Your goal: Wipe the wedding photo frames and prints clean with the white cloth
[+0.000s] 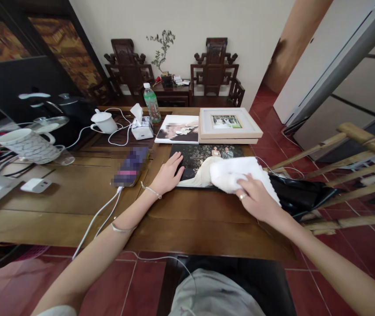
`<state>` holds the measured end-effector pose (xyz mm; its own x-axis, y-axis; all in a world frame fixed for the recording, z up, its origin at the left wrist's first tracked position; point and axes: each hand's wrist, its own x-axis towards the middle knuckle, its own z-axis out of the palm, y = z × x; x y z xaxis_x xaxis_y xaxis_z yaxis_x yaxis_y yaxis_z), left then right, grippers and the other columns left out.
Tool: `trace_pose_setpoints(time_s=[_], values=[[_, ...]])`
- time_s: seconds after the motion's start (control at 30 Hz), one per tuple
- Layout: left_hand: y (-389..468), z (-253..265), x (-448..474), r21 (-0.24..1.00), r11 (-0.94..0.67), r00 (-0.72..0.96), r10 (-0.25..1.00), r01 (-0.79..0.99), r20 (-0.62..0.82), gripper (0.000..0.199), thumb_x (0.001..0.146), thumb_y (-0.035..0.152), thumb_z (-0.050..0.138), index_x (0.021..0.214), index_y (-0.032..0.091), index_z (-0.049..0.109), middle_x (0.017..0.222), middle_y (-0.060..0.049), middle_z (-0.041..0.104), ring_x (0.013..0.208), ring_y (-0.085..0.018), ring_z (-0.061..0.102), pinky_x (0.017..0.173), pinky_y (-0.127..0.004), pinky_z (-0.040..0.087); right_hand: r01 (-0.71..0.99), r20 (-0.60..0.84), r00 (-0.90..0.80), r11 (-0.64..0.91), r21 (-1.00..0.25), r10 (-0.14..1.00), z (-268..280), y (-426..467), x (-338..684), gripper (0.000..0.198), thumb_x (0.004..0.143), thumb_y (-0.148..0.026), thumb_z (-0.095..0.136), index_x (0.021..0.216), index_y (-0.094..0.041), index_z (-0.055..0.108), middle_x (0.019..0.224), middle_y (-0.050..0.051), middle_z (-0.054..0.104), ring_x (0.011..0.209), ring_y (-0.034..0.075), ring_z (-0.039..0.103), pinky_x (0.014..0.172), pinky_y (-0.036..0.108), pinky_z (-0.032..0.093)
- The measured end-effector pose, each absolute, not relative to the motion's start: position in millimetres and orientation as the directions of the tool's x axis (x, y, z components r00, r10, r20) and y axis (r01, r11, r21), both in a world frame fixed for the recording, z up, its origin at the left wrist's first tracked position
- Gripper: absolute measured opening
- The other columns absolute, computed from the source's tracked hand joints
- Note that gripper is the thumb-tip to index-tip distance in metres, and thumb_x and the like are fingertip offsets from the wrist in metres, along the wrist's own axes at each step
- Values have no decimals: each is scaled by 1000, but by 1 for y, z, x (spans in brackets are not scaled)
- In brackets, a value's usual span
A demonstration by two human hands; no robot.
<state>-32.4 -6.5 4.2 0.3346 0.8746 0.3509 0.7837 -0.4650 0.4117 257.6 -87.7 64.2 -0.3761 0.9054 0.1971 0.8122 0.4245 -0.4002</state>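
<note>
A dark wedding photo panel (pixel 194 158) lies flat on the wooden table, showing a couple and a long white gown. My left hand (pixel 168 174) rests on its left edge, palm down with the fingers stretched out. In my right hand (pixel 256 195) is a white cloth (pixel 236 169), gripped between thumb and fingers and lying over the right part of the panel. The cloth hides that part of the picture. Just behind the panel are a white-bordered photo (pixel 179 127) and stacked light wooden picture frames (pixel 253 127).
A plugged-in phone (pixel 130 166) lies left of my left hand, its white cable (pixel 98 224) trailing off the table's front edge. Further left stand a tissue box (pixel 142 128), a green bottle (pixel 152 104), a lidded cup (pixel 104 122) and a patterned mug (pixel 29 145). A bamboo rack (pixel 362 136) stands at right.
</note>
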Motion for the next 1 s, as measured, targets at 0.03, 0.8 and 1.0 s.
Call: trace_pose_setpoints(time_s=[0.03, 0.8, 1.0], values=[[-7, 4, -32, 413, -463, 333, 876, 784, 349, 47, 94, 30, 38, 135, 8, 47, 149, -18, 39, 141, -25, 32, 111, -47, 35, 804, 184, -386, 428, -413, 904, 65, -100, 256, 26, 82, -19, 39, 82, -21, 64, 97, 12, 69, 103, 29, 58, 104, 47, 30], [-6, 3, -35, 434, -469, 337, 875, 769, 349, 47, 95, 32, 39, 136, 11, 47, 149, -17, 39, 141, -26, 32, 112, -49, 34, 871, 207, -293, 350, -344, 934, 76, 27, 244, 25, 80, -23, 39, 67, -17, 60, 76, 9, 66, 77, 23, 57, 71, 31, 36], [-6, 3, -33, 432, -468, 334, 874, 771, 353, 47, 94, 31, 39, 136, 11, 46, 149, -17, 38, 141, -26, 31, 112, -49, 33, 847, 162, -348, 383, -368, 924, 74, -57, 245, 24, 80, -22, 39, 70, -20, 61, 81, 10, 65, 86, 27, 58, 80, 36, 39]])
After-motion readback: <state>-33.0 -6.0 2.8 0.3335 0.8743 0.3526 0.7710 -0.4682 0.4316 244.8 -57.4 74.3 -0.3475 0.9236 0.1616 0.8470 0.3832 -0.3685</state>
